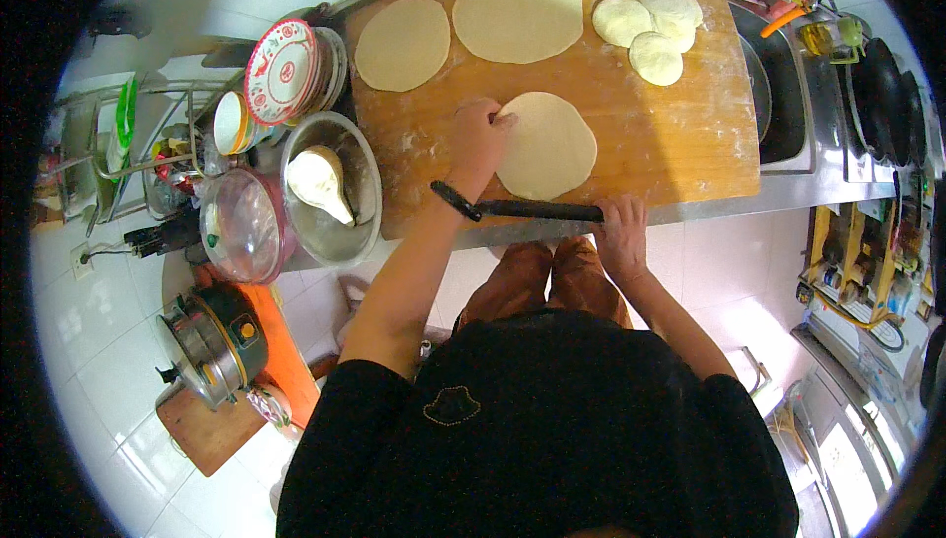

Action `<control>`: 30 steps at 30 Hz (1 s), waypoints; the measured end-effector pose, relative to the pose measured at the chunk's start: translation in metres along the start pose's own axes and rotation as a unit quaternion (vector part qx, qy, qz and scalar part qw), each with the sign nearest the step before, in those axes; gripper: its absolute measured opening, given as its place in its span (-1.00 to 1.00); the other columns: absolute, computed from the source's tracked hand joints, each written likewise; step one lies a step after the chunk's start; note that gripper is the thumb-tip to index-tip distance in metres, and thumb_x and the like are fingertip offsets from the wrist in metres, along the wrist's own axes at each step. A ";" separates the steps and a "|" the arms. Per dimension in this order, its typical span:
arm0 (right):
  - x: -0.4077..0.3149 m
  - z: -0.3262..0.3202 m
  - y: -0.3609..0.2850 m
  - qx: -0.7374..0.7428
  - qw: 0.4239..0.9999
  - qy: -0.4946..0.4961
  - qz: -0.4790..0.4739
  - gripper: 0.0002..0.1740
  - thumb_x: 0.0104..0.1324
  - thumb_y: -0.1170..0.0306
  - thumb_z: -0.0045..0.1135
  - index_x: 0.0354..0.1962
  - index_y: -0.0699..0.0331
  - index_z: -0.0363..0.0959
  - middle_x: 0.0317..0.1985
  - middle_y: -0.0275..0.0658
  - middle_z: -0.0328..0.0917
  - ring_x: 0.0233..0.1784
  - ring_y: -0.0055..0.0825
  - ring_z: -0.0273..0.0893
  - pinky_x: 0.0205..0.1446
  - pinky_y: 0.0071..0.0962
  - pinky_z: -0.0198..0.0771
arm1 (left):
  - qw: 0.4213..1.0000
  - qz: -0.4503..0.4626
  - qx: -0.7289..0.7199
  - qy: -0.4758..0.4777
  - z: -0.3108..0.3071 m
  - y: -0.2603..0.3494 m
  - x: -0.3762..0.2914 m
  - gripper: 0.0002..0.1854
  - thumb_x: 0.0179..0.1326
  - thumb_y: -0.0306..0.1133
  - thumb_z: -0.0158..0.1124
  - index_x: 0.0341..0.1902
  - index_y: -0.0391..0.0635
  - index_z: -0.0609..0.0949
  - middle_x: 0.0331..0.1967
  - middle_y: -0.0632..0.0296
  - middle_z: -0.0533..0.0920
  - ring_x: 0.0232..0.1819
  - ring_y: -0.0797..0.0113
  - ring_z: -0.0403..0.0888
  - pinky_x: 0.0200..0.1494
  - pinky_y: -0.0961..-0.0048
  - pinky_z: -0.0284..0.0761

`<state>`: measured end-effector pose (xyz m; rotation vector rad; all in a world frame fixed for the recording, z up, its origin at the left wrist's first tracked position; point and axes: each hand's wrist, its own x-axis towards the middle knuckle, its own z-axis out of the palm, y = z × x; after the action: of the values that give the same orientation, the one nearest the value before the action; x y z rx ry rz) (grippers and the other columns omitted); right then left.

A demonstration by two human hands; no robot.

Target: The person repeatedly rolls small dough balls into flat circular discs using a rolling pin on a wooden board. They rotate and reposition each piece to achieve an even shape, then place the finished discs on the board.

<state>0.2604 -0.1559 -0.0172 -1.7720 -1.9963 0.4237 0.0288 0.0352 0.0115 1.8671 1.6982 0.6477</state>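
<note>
A rolled-out dough round [550, 146] lies near the front edge of a floured wooden board [695, 139]. My left hand [480, 135] pinches this round's upper left edge between thumb and fingers. In my right hand [623, 224] is the right end of a dark rolling pin [543, 210], held along the board's front edge just below the round; its left end passes behind my left wrist, which wears a black band. Two more flat rounds, a smaller one [403, 44] and a larger one [517, 13], lie at the back. Several thick dough pieces [656, 59] overlap at the back right.
Left of the board stand a metal bowl [368, 224] holding flour and a scoop, a pink-rimmed clear bowl [240, 224], and stacked patterned plates [284, 72]. A sink [794, 124] adjoins the board's right side. An electric pot [214, 346] stands at lower left.
</note>
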 end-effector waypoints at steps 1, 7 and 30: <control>0.003 0.001 0.001 0.002 1.000 -0.003 -0.006 -0.51 0.03 0.51 0.38 -0.03 0.29 0.48 0.02 0.01 0.44 0.20 0.12 0.33 0.28 0.08 0.24 | 0.999 -0.036 -0.019 -0.014 -0.004 -0.002 -0.007 -0.74 0.13 -0.30 0.46 -0.44 -0.24 0.62 -0.41 -0.03 0.64 -0.28 -0.04 0.61 -0.23 0.10 0.48; 0.031 -0.002 0.008 -0.022 0.999 -0.019 -0.021 -0.46 0.06 0.48 0.37 0.04 0.30 0.47 0.02 -0.05 0.45 0.19 0.05 0.35 0.23 0.04 0.26 | 0.989 -0.108 -0.023 -0.101 -0.030 -0.013 -0.056 -0.69 0.27 -0.23 0.40 -0.22 -0.29 0.67 -0.42 -0.03 0.70 -0.37 0.05 0.66 -0.26 0.14 0.53; 0.143 -0.001 0.009 -0.151 0.986 0.043 0.054 -0.29 0.37 0.18 0.16 0.39 0.34 0.27 0.52 -0.07 0.14 0.45 0.03 0.16 0.46 0.08 0.10 | 0.943 0.210 0.221 0.132 0.014 -0.006 0.072 -0.25 0.39 0.06 0.15 0.52 -0.12 0.33 0.59 0.02 0.23 0.63 -0.05 0.06 0.52 -0.46 -0.18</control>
<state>0.2566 -0.0137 -0.0037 -2.0473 -1.9924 0.0758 0.0399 0.1059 -0.0030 2.6070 1.7226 0.7537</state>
